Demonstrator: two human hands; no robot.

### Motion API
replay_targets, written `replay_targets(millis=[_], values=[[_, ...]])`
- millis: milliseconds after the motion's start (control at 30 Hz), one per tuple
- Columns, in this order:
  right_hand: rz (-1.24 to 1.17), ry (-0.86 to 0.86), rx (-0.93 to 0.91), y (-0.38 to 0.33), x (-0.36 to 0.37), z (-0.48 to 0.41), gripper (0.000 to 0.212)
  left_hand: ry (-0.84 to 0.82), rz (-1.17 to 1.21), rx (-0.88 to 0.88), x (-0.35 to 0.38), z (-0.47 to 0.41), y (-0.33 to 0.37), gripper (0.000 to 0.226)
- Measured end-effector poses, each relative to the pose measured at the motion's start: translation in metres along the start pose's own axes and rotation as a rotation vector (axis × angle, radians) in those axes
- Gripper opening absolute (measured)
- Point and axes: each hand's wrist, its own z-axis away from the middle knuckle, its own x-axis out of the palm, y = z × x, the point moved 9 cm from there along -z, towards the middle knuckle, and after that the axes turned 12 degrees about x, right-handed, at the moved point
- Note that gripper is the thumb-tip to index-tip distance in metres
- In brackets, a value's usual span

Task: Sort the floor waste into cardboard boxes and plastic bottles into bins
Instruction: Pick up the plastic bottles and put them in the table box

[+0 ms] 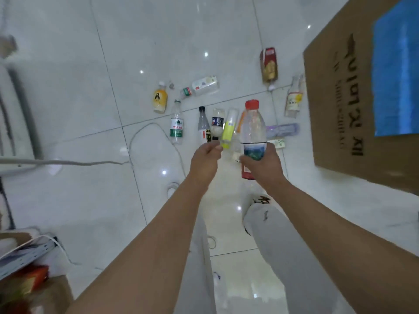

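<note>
Red-capped bottle (252, 128): clear plastic, looks empty, blue label band low on the body. It is off the floor (90, 87), left of the cardboard box (328, 109) and near its printed side.

Right hand (263, 164): wrapped round the bottle's lower part at the label. Something red shows under this hand. I cannot tell whether I hold it too or it lies on the floor.

Left hand (205, 157): further left of the box, apart from the right hand, fingers curled. Whether they pinch anything, I cannot tell.

Risks, my judgement:
- The grip sits low on a thin wall. A squeeze could buckle it, or the bottle could tip out of my fingers on the way over.
- I cannot see the box's opening from here, only its side and a blue sheet (396, 75). A blind toss could bounce off.
- Loose bottles lie left of the box, among them a green-label bottle (176, 125) and a yellow bottle (160, 99). A white cable (145, 132) loops further left still. A careless step could roll one or catch the cable.
- A brown carton (269, 65) lies among the bottles, so it could get binned with the plastic.

Orientation: the long axis runs roughly parallel to the box's near edge. The cap points away from me, the base sits in my hand.
</note>
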Motion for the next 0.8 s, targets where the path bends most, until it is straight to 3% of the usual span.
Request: replay_targets(millis=[200, 333, 500, 700, 800], values=[[-0.129, -0.007, -0.208, -0.175, -0.146, 0.134, 0.053, -0.047, 0.042, 0.233, 0.030, 0.095, 0.219, 0.029], [-0.225, -0.017, -0.260, -0.242, -0.213, 0.202, 0.037, -0.133, 0.042, 0.345, 0.054, 0.152, 0.324, 0.027], [-0.380, 0.058, -0.299, -0.265, -0.283, 0.268, 0.027, -0.180, 0.101, 0.452, 0.100, 0.207, 0.414, 0.020], [-0.523, 0.253, -0.303, -0.248, -0.395, 0.340, 0.045, -0.391, 0.099, 0.575, 0.189, 0.283, 0.485, 0.020], [-0.597, 0.368, -0.319, -0.223, -0.451, 0.376, 0.040, -0.473, 0.057, 0.613, 0.234, 0.317, 0.506, 0.024]])
